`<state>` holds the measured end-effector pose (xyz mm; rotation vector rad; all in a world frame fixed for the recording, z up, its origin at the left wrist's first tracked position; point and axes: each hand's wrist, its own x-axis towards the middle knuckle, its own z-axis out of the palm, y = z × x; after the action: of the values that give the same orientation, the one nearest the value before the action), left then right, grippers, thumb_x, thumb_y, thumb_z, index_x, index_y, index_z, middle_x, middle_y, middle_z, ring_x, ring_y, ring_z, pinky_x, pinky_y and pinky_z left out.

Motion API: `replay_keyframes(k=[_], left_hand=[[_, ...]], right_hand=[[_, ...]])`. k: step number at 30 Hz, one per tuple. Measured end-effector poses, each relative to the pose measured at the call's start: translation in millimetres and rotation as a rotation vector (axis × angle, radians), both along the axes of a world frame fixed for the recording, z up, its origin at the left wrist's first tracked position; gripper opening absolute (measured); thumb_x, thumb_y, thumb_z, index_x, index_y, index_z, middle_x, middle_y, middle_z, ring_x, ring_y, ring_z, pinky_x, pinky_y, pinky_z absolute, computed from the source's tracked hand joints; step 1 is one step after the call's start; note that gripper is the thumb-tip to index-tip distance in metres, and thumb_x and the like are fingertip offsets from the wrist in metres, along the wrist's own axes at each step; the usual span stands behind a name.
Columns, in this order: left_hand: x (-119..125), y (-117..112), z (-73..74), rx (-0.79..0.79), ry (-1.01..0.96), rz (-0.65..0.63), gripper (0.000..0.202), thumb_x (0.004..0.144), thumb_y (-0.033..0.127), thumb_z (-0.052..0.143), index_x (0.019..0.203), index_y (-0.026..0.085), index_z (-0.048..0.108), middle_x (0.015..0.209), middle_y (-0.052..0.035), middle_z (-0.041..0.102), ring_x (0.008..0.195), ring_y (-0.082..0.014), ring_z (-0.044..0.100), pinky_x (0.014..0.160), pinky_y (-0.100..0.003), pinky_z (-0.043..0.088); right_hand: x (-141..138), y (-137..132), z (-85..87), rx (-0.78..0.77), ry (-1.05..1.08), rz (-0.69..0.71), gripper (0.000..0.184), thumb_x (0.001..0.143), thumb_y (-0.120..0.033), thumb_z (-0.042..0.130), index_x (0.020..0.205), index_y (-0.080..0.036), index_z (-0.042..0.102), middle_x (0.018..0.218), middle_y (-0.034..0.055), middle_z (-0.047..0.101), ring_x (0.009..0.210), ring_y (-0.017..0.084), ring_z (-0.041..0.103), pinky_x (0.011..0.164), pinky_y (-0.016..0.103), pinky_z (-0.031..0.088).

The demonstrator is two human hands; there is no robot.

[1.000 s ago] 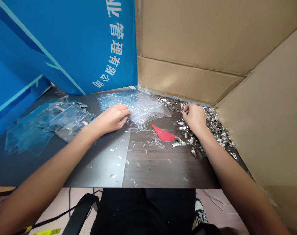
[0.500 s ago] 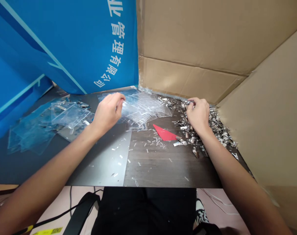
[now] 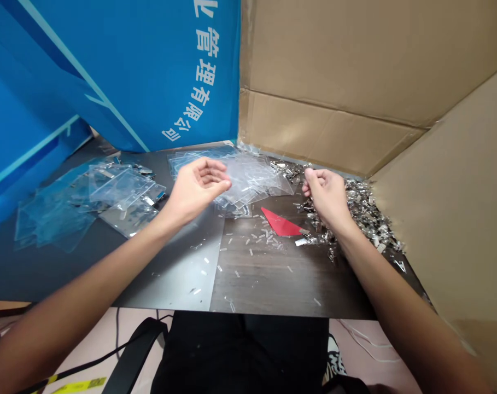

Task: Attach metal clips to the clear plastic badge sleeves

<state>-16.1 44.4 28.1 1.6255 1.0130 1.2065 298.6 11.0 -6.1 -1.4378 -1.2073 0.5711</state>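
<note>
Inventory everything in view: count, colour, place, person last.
Table: one, dark, centre
Middle sleeves: many, clear, back middle
Left sleeves: several, bluish, left
Metal clips: many, silver, mostly right
Red piece: one, red, middle
Strips: many, clear, front
Banner: one, blue, back left
Cardboard panels: two, brown, back, right
Armrest: one, black, lower left
Cables: several, black, white, below
Label: one, yellow, bottom left
Floor: one, pinkish, below
Shoe: one, black and white, below
Lap: one, black, bottom centre
Left hand: one, bare, by middle sleeves
Right hand: one, bare, by clips
</note>
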Motion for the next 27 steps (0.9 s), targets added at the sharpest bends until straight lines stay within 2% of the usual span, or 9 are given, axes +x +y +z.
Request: replay_keyframes(k=[4, 11, 16, 22, 24, 27], left_hand=[[9.7, -12.2, -4.3, -0.056, 0.020, -0.057, 0.037, 0.072, 0.031, 0.096, 0.097, 0.015, 0.073, 0.092, -0.0078, 0.079, 0.082, -0.0185, 0.075, 0.077, -0.033, 0.065], [15.8, -19.5, -12.0, -0.092, 0.057, -0.143, 0.032, 0.084, 0.028, 0.084, 0.111, 0.012, 0.078, 0.090, -0.0067, 0.077, 0.084, -0.0193, 0.077, 0.075, -0.031, 0.063], [19.0, -22.2, -16.8, -0.109, 0.076, -0.184, 0.032, 0.088, 0.022, 0.076, 0.118, 0.012, 0.074, 0.096, -0.0091, 0.079, 0.087, -0.0210, 0.080, 0.073, -0.031, 0.063], [19.5, -26.2, -21.6, 0.072, 0.258, -0.236, 0.035, 0.099, 0.022, 0.063, 0.133, 0.017, 0.064, 0.097, -0.0077, 0.081, 0.088, -0.0217, 0.079, 0.078, -0.036, 0.062], [19.7, -27.1, -23.0, 0.090, 0.292, -0.243, 0.032, 0.100, 0.022, 0.062, 0.132, 0.020, 0.061, 0.095, -0.0062, 0.082, 0.084, -0.0209, 0.078, 0.078, -0.036, 0.062], [21.7, -27.8, -24.1, 0.019, 0.226, -0.225, 0.019, 0.101, 0.025, 0.065, 0.119, 0.022, 0.058, 0.093, -0.0057, 0.082, 0.081, -0.0200, 0.079, 0.073, -0.033, 0.061]], right_hand=[[-28.5, -16.0, 5.2, -0.021, 0.085, 0.134, 0.045, 0.093, -0.063, 0.083, 0.084, -0.023, 0.068, 0.074, 0.0048, 0.071, 0.065, 0.016, 0.065, 0.062, 0.032, 0.058], [-53.1, -37.7, 13.6, 0.043, 0.130, 0.252, 0.036, 0.095, -0.053, 0.083, 0.086, -0.025, 0.062, 0.076, 0.0018, 0.071, 0.066, 0.016, 0.068, 0.062, 0.032, 0.060], [-60.4, -46.0, 14.4, 0.094, 0.093, 0.299, 0.023, 0.099, -0.044, 0.078, 0.099, -0.025, 0.064, 0.079, 0.0007, 0.071, 0.069, 0.016, 0.069, 0.068, 0.035, 0.061], [-62.1, -52.7, 13.9, 0.079, 0.004, 0.347, 0.017, 0.107, -0.041, 0.065, 0.113, -0.025, 0.066, 0.089, 0.0022, 0.072, 0.074, 0.017, 0.067, 0.072, 0.037, 0.057], [-60.8, -54.8, 12.9, 0.075, -0.056, 0.325, 0.014, 0.110, -0.038, 0.059, 0.109, -0.025, 0.065, 0.087, 0.0016, 0.069, 0.073, 0.017, 0.063, 0.071, 0.037, 0.053], [-59.9, -59.7, 12.3, 0.067, -0.093, 0.295, 0.013, 0.111, -0.032, 0.049, 0.102, -0.027, 0.057, 0.077, -0.0019, 0.055, 0.067, 0.017, 0.052, 0.065, 0.037, 0.043]])
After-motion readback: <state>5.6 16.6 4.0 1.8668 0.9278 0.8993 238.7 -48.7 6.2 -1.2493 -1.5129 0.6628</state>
